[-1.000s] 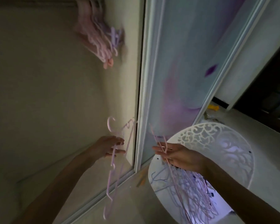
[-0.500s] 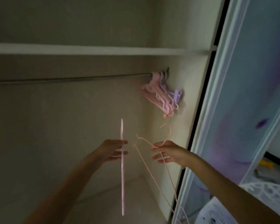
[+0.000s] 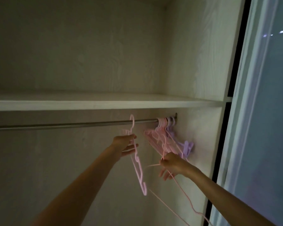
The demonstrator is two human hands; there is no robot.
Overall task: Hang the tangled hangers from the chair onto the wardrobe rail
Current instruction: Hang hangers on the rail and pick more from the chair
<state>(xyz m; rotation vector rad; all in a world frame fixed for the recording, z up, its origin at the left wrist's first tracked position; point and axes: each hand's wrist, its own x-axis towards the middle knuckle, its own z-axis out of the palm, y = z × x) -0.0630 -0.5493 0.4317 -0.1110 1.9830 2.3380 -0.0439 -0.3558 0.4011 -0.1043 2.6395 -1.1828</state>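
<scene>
Head view: the left hand (image 3: 125, 144) grips a pink hanger (image 3: 137, 162), its hook at the wardrobe rail (image 3: 72, 125). The right hand (image 3: 171, 163) pinches a thin hanger (image 3: 183, 191) trailing downward. Best to seat the hook fully before letting go. Hung hangers (image 3: 167, 136) crowd the rail's right end, beneath the shelf (image 3: 88, 103).

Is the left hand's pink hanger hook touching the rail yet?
Cannot tell. In the head view the hook overlaps the rail, but whether it rests on it or sits in front is unclear. The left hand holds the hanger below.
</scene>
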